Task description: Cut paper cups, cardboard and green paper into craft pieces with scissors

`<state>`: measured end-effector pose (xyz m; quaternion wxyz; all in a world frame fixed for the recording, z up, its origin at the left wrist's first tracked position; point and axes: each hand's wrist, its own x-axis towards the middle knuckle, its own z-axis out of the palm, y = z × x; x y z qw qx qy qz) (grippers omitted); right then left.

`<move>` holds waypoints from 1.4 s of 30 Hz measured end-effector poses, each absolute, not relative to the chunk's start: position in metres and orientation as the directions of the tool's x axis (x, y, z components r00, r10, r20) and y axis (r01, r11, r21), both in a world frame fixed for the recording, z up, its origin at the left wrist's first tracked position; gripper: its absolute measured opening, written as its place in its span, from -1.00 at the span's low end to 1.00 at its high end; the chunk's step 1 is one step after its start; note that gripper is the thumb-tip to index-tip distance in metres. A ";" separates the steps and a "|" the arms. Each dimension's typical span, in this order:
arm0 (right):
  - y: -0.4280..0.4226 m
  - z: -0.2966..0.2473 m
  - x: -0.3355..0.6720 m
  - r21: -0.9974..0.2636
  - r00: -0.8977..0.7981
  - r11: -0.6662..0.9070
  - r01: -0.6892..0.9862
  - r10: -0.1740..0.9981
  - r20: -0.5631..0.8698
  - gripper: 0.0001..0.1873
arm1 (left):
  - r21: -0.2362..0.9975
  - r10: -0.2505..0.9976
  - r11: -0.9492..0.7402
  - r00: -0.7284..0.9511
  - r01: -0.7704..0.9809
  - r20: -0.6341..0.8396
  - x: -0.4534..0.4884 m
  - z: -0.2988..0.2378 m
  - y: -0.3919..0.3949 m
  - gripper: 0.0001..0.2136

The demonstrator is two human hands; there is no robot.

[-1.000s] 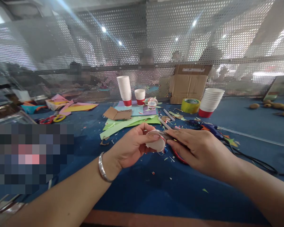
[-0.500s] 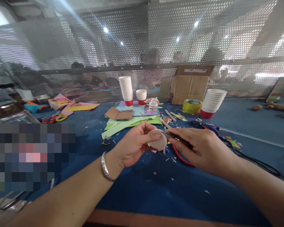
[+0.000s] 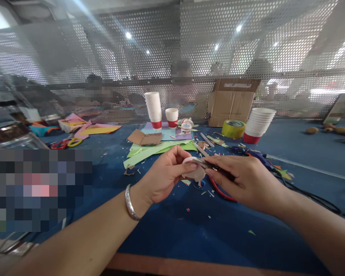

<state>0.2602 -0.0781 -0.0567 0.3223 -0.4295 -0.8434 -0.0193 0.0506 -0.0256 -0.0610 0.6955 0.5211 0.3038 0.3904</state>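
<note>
My left hand (image 3: 164, 176), with a silver bracelet at the wrist, pinches a small cut-down paper cup piece (image 3: 194, 171), white with a red rim, above the blue table (image 3: 189, 226). My right hand (image 3: 241, 182) is closed on red-handled scissors (image 3: 218, 183). Their blades reach to the cup piece's upper edge. Small paper scraps lie on the table under both hands.
Green paper sheets (image 3: 158, 149) and a cardboard piece (image 3: 143, 138) lie just beyond. Paper cup stacks (image 3: 153, 109) (image 3: 257, 124), yellow tape roll (image 3: 232, 128), a cardboard box (image 3: 231, 101) and a perforated screen stand at the back. A glue gun (image 3: 254, 155) with cable lies right. More scissors (image 3: 64, 143) lie left.
The cup piece has been turned a little in my left hand, showing more of its rim. Both hands stay in nearly the same place.
</note>
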 end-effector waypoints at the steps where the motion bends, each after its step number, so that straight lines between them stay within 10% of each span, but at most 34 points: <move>1: -0.078 -0.056 0.261 -0.235 -0.431 0.636 0.735 0.706 0.563 -0.68 | 0.963 0.857 0.149 0.515 -0.226 -0.012 0.051 -0.061 -0.025 -0.73; 42: -0.080 -0.052 0.259 -0.236 -0.461 0.682 0.692 0.669 0.583 -0.72 | 0.958 0.781 0.235 0.618 -0.162 -0.087 0.047 -0.056 -0.026 -0.68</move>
